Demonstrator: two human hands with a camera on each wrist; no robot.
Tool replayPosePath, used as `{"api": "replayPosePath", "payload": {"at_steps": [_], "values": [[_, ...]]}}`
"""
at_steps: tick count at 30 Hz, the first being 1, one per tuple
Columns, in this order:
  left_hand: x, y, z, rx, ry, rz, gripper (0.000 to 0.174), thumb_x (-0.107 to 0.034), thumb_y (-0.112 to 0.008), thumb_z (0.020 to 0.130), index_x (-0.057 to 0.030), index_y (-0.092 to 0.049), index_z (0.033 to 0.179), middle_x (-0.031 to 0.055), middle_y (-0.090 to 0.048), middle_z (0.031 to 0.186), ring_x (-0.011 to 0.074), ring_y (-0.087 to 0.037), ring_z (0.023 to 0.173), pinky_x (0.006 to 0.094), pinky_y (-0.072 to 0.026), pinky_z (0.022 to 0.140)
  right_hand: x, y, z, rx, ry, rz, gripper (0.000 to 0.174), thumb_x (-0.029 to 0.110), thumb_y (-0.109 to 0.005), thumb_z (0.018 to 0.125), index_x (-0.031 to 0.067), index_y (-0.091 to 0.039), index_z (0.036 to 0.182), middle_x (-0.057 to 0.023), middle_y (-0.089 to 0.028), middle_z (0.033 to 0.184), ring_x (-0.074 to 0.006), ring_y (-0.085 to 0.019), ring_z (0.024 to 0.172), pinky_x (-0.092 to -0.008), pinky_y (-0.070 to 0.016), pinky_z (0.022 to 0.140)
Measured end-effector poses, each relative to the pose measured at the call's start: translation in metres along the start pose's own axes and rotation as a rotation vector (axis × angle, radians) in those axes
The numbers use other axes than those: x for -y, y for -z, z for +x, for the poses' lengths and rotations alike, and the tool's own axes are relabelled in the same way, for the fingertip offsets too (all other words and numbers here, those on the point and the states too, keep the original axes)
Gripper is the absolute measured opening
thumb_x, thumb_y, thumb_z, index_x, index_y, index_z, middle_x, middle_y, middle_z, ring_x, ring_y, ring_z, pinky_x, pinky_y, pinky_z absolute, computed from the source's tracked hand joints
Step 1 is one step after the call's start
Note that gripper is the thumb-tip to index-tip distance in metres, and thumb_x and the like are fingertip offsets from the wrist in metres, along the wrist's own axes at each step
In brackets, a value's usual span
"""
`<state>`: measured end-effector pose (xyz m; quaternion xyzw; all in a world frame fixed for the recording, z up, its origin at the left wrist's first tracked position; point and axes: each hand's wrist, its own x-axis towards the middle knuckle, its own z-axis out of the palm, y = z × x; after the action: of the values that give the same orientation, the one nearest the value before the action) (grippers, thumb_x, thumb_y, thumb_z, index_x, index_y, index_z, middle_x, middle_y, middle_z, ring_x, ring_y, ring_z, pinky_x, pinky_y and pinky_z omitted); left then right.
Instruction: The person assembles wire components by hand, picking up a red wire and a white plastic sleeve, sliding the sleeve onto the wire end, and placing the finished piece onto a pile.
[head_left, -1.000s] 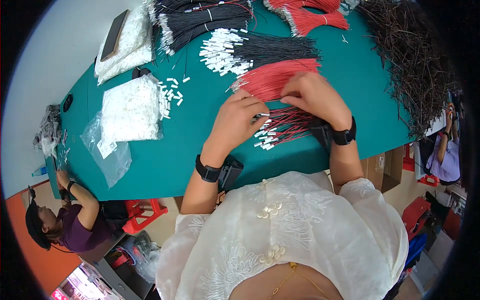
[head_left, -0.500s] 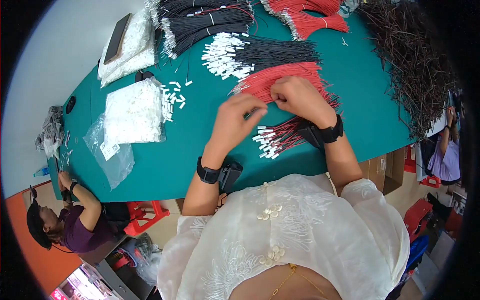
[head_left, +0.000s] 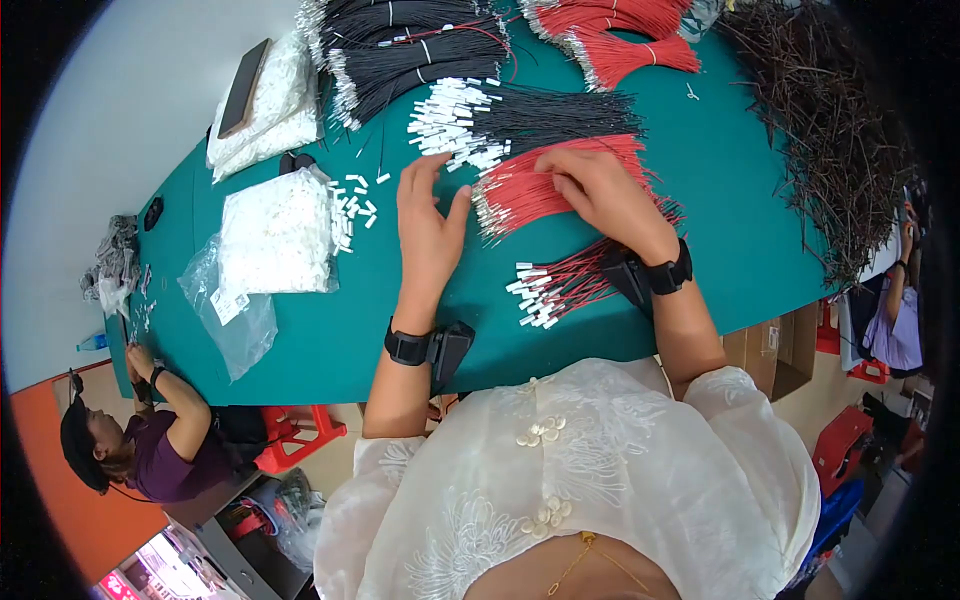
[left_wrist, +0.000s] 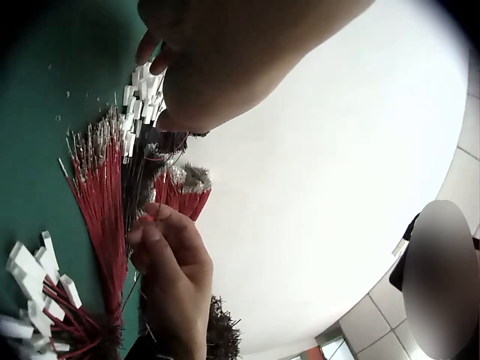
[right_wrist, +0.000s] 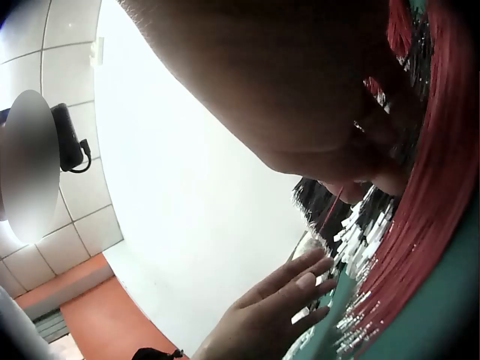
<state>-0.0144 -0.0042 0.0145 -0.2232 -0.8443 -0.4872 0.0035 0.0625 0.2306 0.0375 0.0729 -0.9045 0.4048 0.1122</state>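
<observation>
My left hand (head_left: pixel 428 225) reaches out with fingers spread and relaxed at the white connector ends (head_left: pixel 447 118) of a black wire bundle. It holds nothing that shows. Bent over a bundle of loose red wires (head_left: pixel 520 195) with bare metal tips, my right hand (head_left: pixel 605 195) pinches a thin red wire (right_wrist: pixel 331 212) between thumb and fingertips; the wire stands out from its fingers in the right wrist view. Nearer my body lies a smaller bunch of red wires with white connectors (head_left: pixel 537 298), partly under the right wrist.
Loose white connectors (head_left: pixel 352 212) lie beside an opened bag of connectors (head_left: pixel 275 235); another bag (head_left: pixel 285 90) bears a dark phone-like slab (head_left: pixel 245 88). Tied black wires (head_left: pixel 420 55) and tied red wires (head_left: pixel 640 60) lie at the back. A dark tangled heap (head_left: pixel 820 130) covers the right side.
My left hand has left the spot beside the right hand and moved left, its fingers opening out. My right hand has shifted left over the red wires and lifted its fingers slightly.
</observation>
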Motion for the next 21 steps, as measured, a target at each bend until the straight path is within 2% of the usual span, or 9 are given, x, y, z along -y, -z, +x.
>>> {"api": "replayPosePath", "payload": {"at_steps": [3, 4, 7, 11, 15, 16, 19, 21], "values": [[0.007, -0.003, 0.005, -0.034, -0.162, 0.133, 0.052, -0.008, -0.071, 0.090, -0.0053, -0.054, 0.140, 0.0185, -0.052, 0.143, 0.0360, -0.052, 0.127, 0.0447, -0.0443, 0.104, 0.000, -0.003, 0.001, -0.002, 0.111, -0.041, 0.016, 0.008, -0.068, 0.092, -0.0011, -0.068, 0.105, -0.0175, -0.071, 0.096, -0.0353, -0.068, 0.090, -0.0434, -0.0536, 0.079], [0.009, -0.005, 0.009, -0.036, -0.162, 0.134, 0.052, -0.008, -0.071, 0.090, -0.0053, -0.054, 0.140, 0.0185, -0.052, 0.143, 0.0360, -0.052, 0.127, 0.0447, -0.0443, 0.104, 0.001, -0.003, 0.001, -0.002, 0.114, -0.041, 0.016, 0.008, -0.068, 0.092, -0.0011, -0.068, 0.105, -0.0175, -0.071, 0.096, -0.0353, -0.068, 0.090, -0.0434, -0.0536, 0.079], [0.018, -0.011, 0.031, -0.213, -0.374, 0.350, 0.055, -0.008, -0.068, 0.092, -0.0090, -0.052, 0.145, 0.0189, -0.057, 0.139, 0.0373, -0.055, 0.128, 0.0407, -0.0462, 0.102, 0.005, -0.003, 0.002, 0.067, 0.065, -0.049, 0.015, 0.012, -0.068, 0.093, -0.0011, -0.070, 0.101, -0.0170, -0.072, 0.097, -0.0358, -0.068, 0.092, -0.0431, -0.0537, 0.082], [0.048, -0.013, 0.069, -0.138, -0.290, 0.252, 0.051, -0.003, -0.068, 0.090, -0.0042, -0.055, 0.139, 0.0211, -0.051, 0.144, 0.0416, -0.048, 0.131, 0.0470, -0.0409, 0.108, 0.006, -0.007, 0.001, 0.081, 0.068, -0.103, 0.015, 0.013, -0.067, 0.094, -0.0011, -0.071, 0.098, -0.0169, -0.072, 0.097, -0.0364, -0.068, 0.092, -0.0431, -0.0540, 0.081], [0.032, -0.008, 0.053, -0.048, -0.178, 0.253, 0.042, -0.001, -0.067, 0.089, -0.0047, -0.062, 0.130, 0.0179, -0.058, 0.135, 0.0395, -0.055, 0.123, 0.0454, -0.0454, 0.102, 0.002, -0.011, -0.001, 0.021, 0.100, -0.063, 0.014, 0.012, -0.068, 0.093, -0.0008, -0.071, 0.098, -0.0172, -0.073, 0.095, -0.0367, -0.068, 0.089, -0.0439, -0.0541, 0.079], [0.030, -0.007, 0.049, -0.053, -0.178, 0.256, 0.042, -0.001, -0.067, 0.089, -0.0047, -0.062, 0.130, 0.0179, -0.058, 0.135, 0.0395, -0.055, 0.123, 0.0454, -0.0454, 0.102, 0.003, -0.012, -0.002, 0.021, 0.105, -0.062, 0.014, 0.012, -0.068, 0.093, -0.0008, -0.071, 0.098, -0.0172, -0.073, 0.095, -0.0367, -0.068, 0.089, -0.0439, -0.0541, 0.079], [0.024, -0.001, 0.041, -0.132, -0.275, 0.303, 0.029, 0.001, -0.067, 0.088, -0.0059, -0.070, 0.116, 0.0136, -0.064, 0.123, 0.0354, -0.061, 0.112, 0.0430, -0.0509, 0.091, 0.004, -0.014, 0.000, 0.001, 0.096, -0.046, 0.013, 0.011, -0.069, 0.092, -0.0008, -0.071, 0.099, -0.0177, -0.073, 0.095, -0.0379, -0.068, 0.087, -0.0443, -0.0544, 0.078], [0.023, 0.003, 0.040, -0.145, -0.267, 0.317, 0.026, 0.000, -0.068, 0.088, -0.0061, -0.071, 0.113, 0.0128, -0.065, 0.119, 0.0342, -0.062, 0.109, 0.0424, -0.0520, 0.088, 0.006, -0.016, 0.002, -0.012, 0.116, -0.034, 0.013, 0.010, -0.069, 0.092, -0.0009, -0.071, 0.099, -0.0174, -0.073, 0.094, -0.0364, -0.069, 0.085, -0.0429, -0.0547, 0.076]]}}
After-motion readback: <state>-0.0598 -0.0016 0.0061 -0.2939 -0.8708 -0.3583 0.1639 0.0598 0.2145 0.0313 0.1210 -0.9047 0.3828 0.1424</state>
